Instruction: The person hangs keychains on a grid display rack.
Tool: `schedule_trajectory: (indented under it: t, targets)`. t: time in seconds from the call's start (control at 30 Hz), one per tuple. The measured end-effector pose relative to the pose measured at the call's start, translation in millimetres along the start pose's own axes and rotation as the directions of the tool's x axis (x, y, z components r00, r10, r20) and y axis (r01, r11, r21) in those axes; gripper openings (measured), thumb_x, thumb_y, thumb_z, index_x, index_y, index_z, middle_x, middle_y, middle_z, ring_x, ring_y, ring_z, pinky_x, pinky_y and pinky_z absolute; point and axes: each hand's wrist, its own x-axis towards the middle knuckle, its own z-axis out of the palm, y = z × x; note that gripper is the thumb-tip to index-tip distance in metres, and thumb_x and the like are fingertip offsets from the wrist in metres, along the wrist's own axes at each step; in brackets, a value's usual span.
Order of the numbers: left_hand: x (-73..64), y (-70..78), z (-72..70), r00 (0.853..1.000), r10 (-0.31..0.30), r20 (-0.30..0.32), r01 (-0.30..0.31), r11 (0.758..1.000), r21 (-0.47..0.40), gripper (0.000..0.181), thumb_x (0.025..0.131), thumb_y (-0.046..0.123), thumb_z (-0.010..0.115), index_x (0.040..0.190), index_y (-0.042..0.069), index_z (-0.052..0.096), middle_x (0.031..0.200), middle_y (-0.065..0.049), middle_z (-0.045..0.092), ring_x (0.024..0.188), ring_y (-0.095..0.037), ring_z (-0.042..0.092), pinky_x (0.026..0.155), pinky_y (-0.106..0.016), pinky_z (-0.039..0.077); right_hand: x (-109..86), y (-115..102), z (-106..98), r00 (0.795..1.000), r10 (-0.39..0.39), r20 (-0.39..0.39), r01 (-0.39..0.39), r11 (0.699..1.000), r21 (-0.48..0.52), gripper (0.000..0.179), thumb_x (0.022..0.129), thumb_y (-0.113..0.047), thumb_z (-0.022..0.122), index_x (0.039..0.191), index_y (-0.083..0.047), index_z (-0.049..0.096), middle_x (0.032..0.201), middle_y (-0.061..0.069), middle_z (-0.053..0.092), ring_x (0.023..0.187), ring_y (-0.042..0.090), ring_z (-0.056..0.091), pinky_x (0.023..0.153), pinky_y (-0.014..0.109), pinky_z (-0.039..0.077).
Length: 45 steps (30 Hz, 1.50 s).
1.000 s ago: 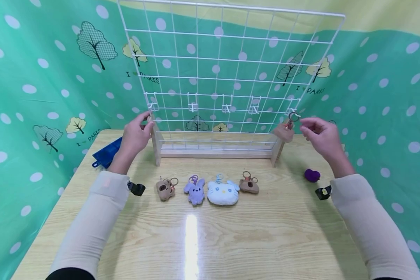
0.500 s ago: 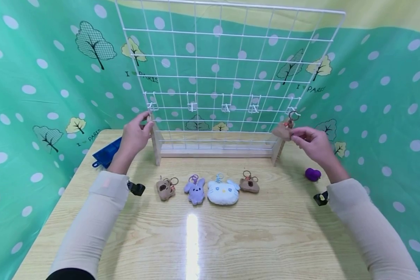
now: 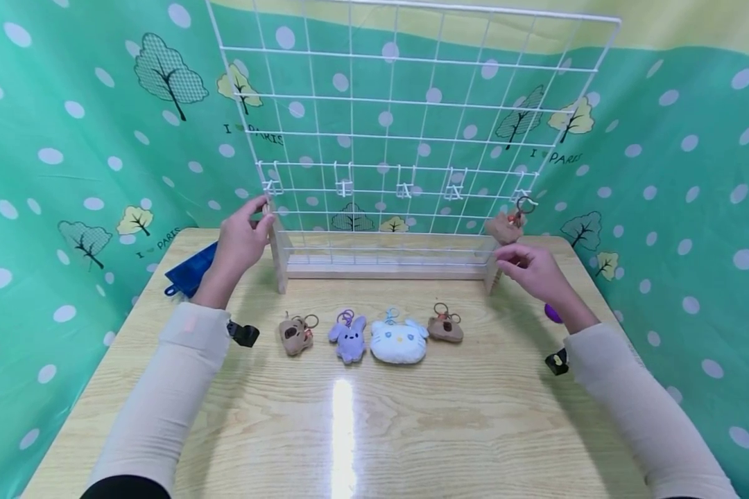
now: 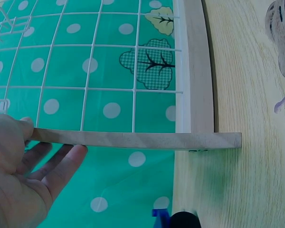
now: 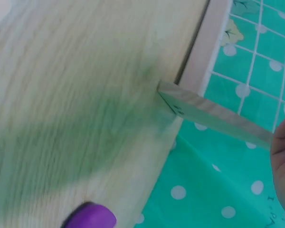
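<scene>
At the far left of the table (image 3: pixel 256 416), a blue item with a loop at its end (image 3: pixel 191 272) lies partly behind the person's forearm. The left hand (image 3: pixel 240 239) grips the rack's left wooden upright (image 3: pixel 277 249) near its top, thumb on one face, fingers on the other. Between the uprights stands the white wire grid (image 3: pixel 385 138), with five white hooks along one row. On the table before it, left to right: a brown plush keyring (image 3: pixel 296 336), a lavender rabbit keyring (image 3: pixel 349 339), a white cat-faced keyring (image 3: pixel 399 343) and a flatter brown keyring (image 3: pixel 445 329). From the rightmost hook (image 3: pixel 523 196) a brown plush charm (image 3: pixel 504 229) hangs by its ring. The right hand (image 3: pixel 527 267), fingers bent, is just below that charm, at the right upright (image 5: pixel 216 114); whether it grips the wood, I cannot tell. A purple object (image 3: pixel 552 314) sits farther right, partly hidden by the right forearm.
</scene>
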Motion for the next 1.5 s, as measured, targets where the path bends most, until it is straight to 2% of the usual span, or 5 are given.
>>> schedule_trajectory:
  t: [0.2, 0.53, 0.77, 1.0, 1.5]
  targets:
    - [0.1, 0.5, -1.4, 1.0, -0.006, 0.004, 0.006, 1.0, -0.003, 0.05, 0.108, 0.034, 0.047, 0.157, 0.021, 0.041, 0.148, -0.018, 0.054, 0.119, -0.037, 0.064, 0.089, -0.05, 0.062, 7.0, -1.3, 15.4, 0.996, 0.012, 0.086, -0.013, 1.0, 0.009, 0.025, 0.101, -0.016, 0.066, 0.12, -0.003, 0.072, 0.108, 0.015, 0.07, 0.083, 0.02, 0.059, 0.065, 0.021, 0.052]
    - [3.2, 4.8, -4.6, 1.0, -0.002, 0.002, 0.002, 1.0, -0.014, 0.05, 0.108, 0.035, 0.047, 0.157, 0.025, 0.041, 0.15, -0.017, 0.054, 0.114, -0.036, 0.064, 0.088, -0.048, 0.062, 25.0, 6.1, 40.1, 0.976, -0.047, 0.212, 0.047, 0.999, 0.003, 0.025, 0.097, -0.008, 0.068, 0.121, -0.005, 0.072, 0.1, 0.014, 0.071, 0.083, 0.016, 0.061, 0.068, 0.022, 0.054]
    - [3.4, 4.7, -4.8, 1.0, -0.007, 0.005, 0.007, 1.0, -0.014, 0.05, 0.108, 0.034, 0.047, 0.157, 0.024, 0.041, 0.149, -0.017, 0.054, 0.116, -0.035, 0.064, 0.088, -0.048, 0.062, 28.1, 4.7, 54.8, 0.947, -0.082, 0.31, 0.097, 0.995, -0.035, 0.027, 0.094, -0.005, 0.07, 0.121, -0.002, 0.072, 0.101, 0.011, 0.074, 0.09, 0.017, 0.065, 0.079, 0.024, 0.057]
    - [3.6, 5.2, -4.7, 1.0, -0.021, 0.01, 0.021, 0.999, -0.027, 0.05, 0.108, 0.035, 0.047, 0.157, 0.025, 0.041, 0.151, -0.015, 0.052, 0.118, -0.035, 0.063, 0.089, -0.047, 0.062, 30.6, 9.9, 68.3, 0.91, -0.105, 0.4, 0.145, 0.987, -0.07, 0.03, 0.093, -0.004, 0.07, 0.123, -0.005, 0.071, 0.1, 0.011, 0.075, 0.088, 0.018, 0.067, 0.079, 0.029, 0.059]
    - [1.1, 2.5, -1.2, 1.0, -0.027, 0.014, 0.027, 0.999, -0.037, 0.05, 0.108, 0.034, 0.047, 0.157, 0.023, 0.041, 0.15, -0.016, 0.053, 0.119, -0.036, 0.063, 0.089, -0.047, 0.062, 32.7, 17.7, 88.9, 0.829, -0.03, 0.559, 0.117, 0.986, -0.12, 0.031, 0.095, -0.005, 0.068, 0.124, -0.013, 0.073, 0.09, 0.0, 0.069, 0.081, 0.013, 0.059, 0.074, 0.028, 0.053]
